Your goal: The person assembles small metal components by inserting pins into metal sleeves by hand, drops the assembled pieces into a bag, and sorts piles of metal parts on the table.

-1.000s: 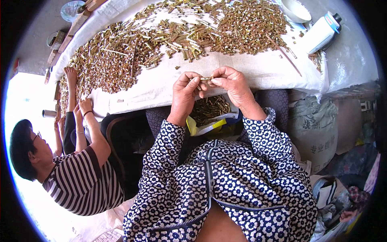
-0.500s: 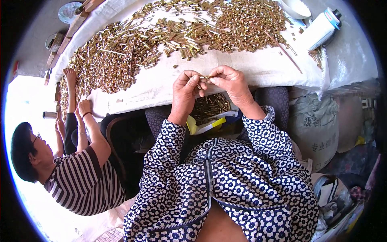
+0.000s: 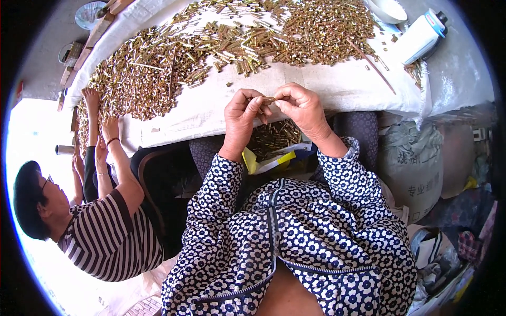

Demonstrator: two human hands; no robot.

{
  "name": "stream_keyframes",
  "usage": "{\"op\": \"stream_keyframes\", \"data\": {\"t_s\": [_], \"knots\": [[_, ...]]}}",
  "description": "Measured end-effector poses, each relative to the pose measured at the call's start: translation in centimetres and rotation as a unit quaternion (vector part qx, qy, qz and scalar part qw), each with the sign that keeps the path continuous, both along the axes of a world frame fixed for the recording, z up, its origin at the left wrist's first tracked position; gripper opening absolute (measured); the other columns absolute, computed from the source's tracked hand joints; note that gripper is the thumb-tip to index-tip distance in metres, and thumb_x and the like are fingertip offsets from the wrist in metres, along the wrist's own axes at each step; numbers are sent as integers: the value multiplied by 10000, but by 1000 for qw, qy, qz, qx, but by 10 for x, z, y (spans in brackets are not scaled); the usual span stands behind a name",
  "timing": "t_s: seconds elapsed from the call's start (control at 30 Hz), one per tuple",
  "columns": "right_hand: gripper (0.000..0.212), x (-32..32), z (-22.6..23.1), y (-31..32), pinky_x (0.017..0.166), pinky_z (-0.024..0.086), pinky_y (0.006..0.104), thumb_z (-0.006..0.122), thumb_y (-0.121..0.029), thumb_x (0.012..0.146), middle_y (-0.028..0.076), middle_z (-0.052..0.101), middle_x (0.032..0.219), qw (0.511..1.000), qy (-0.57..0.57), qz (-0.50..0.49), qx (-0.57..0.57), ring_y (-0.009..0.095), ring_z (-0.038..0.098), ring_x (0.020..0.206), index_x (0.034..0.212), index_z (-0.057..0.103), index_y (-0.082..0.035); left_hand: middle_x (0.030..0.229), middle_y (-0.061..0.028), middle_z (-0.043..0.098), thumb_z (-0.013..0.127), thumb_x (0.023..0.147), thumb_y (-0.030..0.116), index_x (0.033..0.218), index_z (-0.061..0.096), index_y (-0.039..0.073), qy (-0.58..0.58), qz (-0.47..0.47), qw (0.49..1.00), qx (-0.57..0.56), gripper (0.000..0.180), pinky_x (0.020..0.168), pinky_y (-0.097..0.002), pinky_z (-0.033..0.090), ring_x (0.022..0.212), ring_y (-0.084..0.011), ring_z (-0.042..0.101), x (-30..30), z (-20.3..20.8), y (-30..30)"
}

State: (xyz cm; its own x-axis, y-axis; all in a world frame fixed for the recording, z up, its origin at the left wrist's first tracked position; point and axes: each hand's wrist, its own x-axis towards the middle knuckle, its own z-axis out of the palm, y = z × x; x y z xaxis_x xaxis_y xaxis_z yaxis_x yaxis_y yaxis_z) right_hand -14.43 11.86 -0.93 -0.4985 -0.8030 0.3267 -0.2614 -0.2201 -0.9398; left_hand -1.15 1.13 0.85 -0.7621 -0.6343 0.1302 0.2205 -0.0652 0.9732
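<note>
Brass-coloured, a slim metal piece (image 3: 269, 100) sits pinched between left hand (image 3: 244, 117) and right hand (image 3: 303, 109) by that white cloth-covered table's near edge (image 3: 200, 130); golden-brown metal heaps (image 3: 321, 37) remain, I'd say, pieces (image 3: 278, 135) in the yellow-white-blue bag (image 3: 284, 160) perhaps finished.

Glossy brass-toned metal pieces (image 3: 329, 34) lie on the matt, creased white cloth (image 3: 200, 113) over the tabletop (image 3: 337, 87), with a smooth plastic-looking bottle (image 3: 416, 42) at its right end and a dull, wrinkled sack (image 3: 414, 171) below that end.
</note>
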Motion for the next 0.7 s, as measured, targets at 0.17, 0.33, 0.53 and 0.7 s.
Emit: {"op": "stream_keyframes", "data": {"t_s": [0.17,0.33,0.53,0.7], "knots": [[111,-6,-7,-4,709,481,319,594,23,759,76,610,844,984,174,-34,21,205,590,781,859,590,-23,834,-95,652,562,922,68,950,552,12,-134,15,972,-190,63,556,-272,495,676,-133,610,-9,-7,-1],[130,-14,1,1,696,479,413,627,7,683,104,596,807,932,345,-89,71,328,581,815,784,566,-48,801,-171,618,583,861,23,936,568,24,-155,37,862,-481,76,609,-369,496,701,-336,620,-24,-6,8],[147,-43,-16,4,713,499,361,602,23,725,124,614,841,932,320,-153,71,296,611,820,857,606,-40,751,-191,568,538,853,24,841,503,30,-198,32,838,-508,37,589,-420,468,680,-405,565,-31,0,12],[92,-53,-32,1,650,489,323,620,3,774,104,610,821,935,296,-191,45,245,617,737,858,598,-26,697,-192,549,536,849,30,838,513,30,-179,27,834,-522,25,577,-404,468,659,-396,565,-40,-7,3]]}}
